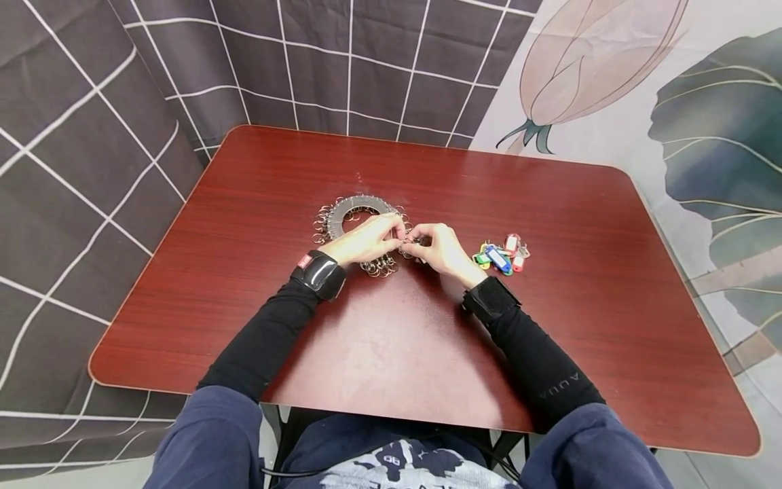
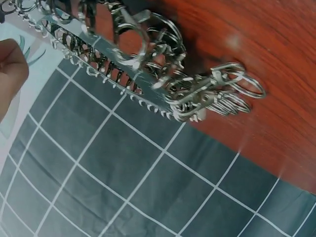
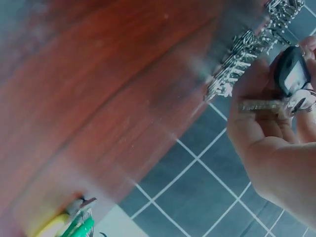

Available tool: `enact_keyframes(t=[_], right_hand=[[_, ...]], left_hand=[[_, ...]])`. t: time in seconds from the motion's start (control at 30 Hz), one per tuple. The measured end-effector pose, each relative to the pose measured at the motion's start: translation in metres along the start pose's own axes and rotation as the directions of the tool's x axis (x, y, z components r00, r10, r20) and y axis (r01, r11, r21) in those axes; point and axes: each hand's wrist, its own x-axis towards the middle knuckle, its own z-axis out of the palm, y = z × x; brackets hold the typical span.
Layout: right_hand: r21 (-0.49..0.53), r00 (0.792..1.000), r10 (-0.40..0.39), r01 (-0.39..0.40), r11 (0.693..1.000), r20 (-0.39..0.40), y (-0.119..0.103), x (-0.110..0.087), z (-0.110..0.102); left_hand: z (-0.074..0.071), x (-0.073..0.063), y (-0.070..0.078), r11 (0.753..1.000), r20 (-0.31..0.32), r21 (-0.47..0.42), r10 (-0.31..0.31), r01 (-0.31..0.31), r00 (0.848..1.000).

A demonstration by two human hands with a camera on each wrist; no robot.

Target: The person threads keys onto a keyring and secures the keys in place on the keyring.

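Note:
A flat grey ring (image 1: 336,221), hung all round with metal clasps and split rings (image 2: 131,42), lies on the table. My left hand (image 1: 366,239) reaches over its near right side, thumb and forefinger pinching a small split ring at the edge. Facing it, my right hand (image 1: 444,252) has its thumb and forefinger drawn together at the same spot, almost meeting the left fingertips. In the right wrist view that hand holds a dark key tag (image 3: 292,71) with a pale label, and a metal key (image 3: 260,105) sticks out below. The fingers partly hide the join.
To the right of my right hand lies a small pile of colourful key tags (image 1: 499,260), in red, blue, green and yellow. The reddish-brown table (image 1: 275,183) has rounded corners. A dark gridded cloth (image 1: 318,68) hangs behind it and at the left.

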Motion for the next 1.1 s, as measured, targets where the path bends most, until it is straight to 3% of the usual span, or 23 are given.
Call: enact_keyframes(t=[0.13, 0.27, 0.4, 0.8, 1.1], right_hand=[[0.099, 1.0, -0.008, 0.007, 0.995, 0.012, -0.0016, -0.0009, -0.0004], [0.23, 0.997, 0.022, -0.038, 0.973, 0.071, -0.0048, -0.0008, -0.0004], [0.277, 0.993, 0.057, -0.084, 0.957, 0.103, -0.0069, 0.0001, -0.0013], [0.291, 0.98, 0.09, -0.14, 0.946, 0.177, -0.0079, 0.0018, -0.0016], [0.193, 0.998, 0.017, -0.028, 0.981, 0.056, -0.0075, 0.0015, 0.0031]], left_hand=[[-0.0005, 0.0001, 0.0011, 0.999, -0.034, -0.005, -0.036, 0.036, 0.999], [0.0, -0.0004, 0.0011, 0.998, -0.068, 0.0, -0.068, 0.068, 0.995], [-0.0001, -0.0006, 0.0026, 0.997, -0.093, -0.008, -0.076, 0.075, 0.993], [0.0014, -0.0038, 0.0047, 0.998, -0.178, -0.006, -0.064, 0.064, 0.982], [0.0033, -0.0048, 0.0068, 0.997, -0.207, -0.034, -0.075, 0.069, 0.976]])
